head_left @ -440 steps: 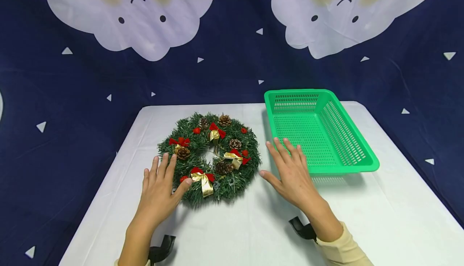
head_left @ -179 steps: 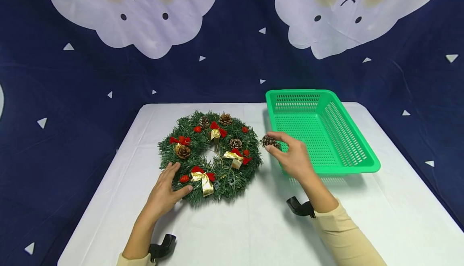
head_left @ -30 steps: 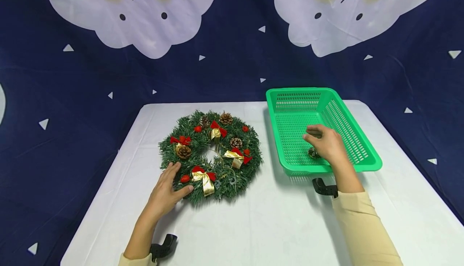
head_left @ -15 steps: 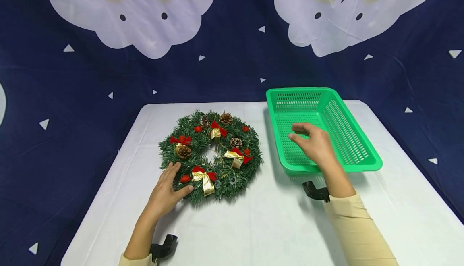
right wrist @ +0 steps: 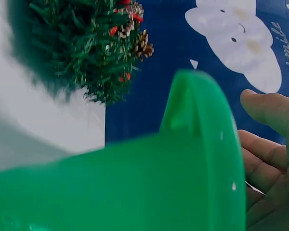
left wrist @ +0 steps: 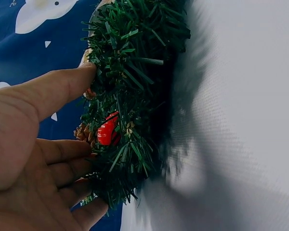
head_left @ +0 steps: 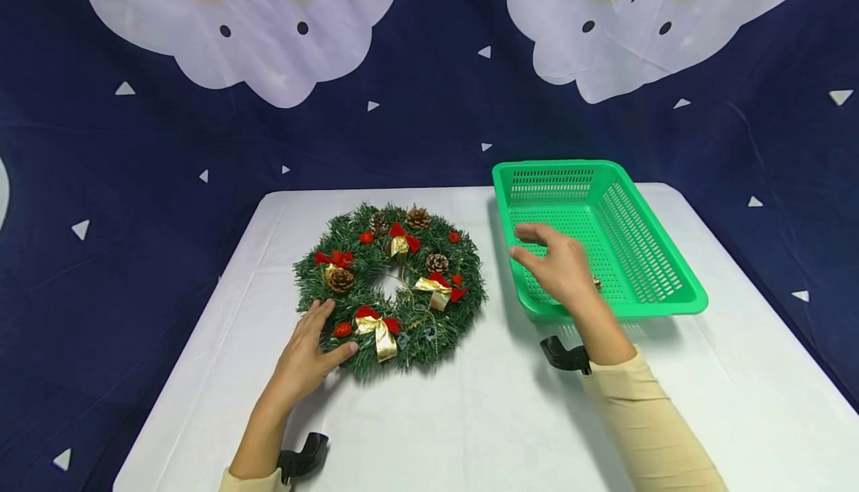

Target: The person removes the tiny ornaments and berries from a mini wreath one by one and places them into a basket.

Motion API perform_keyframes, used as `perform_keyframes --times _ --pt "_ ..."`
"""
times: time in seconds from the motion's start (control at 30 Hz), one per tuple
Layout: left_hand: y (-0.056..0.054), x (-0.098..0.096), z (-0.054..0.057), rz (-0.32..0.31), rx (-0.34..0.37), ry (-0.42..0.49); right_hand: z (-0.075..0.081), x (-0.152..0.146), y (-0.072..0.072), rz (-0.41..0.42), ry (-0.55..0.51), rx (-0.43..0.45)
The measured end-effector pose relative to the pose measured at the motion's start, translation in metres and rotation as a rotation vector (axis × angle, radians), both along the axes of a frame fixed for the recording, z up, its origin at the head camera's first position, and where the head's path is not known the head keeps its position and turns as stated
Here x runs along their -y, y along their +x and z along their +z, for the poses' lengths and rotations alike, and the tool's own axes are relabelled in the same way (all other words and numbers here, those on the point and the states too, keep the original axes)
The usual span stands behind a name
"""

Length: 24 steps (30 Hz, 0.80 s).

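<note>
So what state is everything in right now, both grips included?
Wreath: lying flat, decorated
Basket: upright, uncovered
Likely pine cone: in the basket, mostly hidden
Left grip: relaxed, at the wreath's edge
Right grip: thumb and fingers apart, holding nothing
White tablecloth: spread, lightly creased
Backdrop: hanging, lightly creased

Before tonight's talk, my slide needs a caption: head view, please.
Left hand at a decorated wreath, empty right hand over a green basket.
</note>
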<state>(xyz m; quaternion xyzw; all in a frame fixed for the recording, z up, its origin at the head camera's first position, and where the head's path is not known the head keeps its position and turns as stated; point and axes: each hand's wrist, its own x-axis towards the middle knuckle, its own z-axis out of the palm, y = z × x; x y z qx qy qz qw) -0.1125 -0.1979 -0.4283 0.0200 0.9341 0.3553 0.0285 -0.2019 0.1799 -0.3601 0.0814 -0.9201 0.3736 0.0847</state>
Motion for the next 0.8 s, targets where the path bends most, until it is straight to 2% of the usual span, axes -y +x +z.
perform_keyframes --times 0.43,0.6,0.8 --pt "-0.001 0.0 -0.001 0.001 -0.003 0.001 0.002 0.031 0.0 0.02 -0.037 -0.023" --pt "-0.001 0.0 -0.001 0.002 -0.004 0.002 0.005 0.042 -0.001 0.05 -0.058 0.0" --pt "0.0 0.0 -0.001 0.003 -0.002 0.0 0.003 0.054 -0.003 0.07 -0.037 0.018"
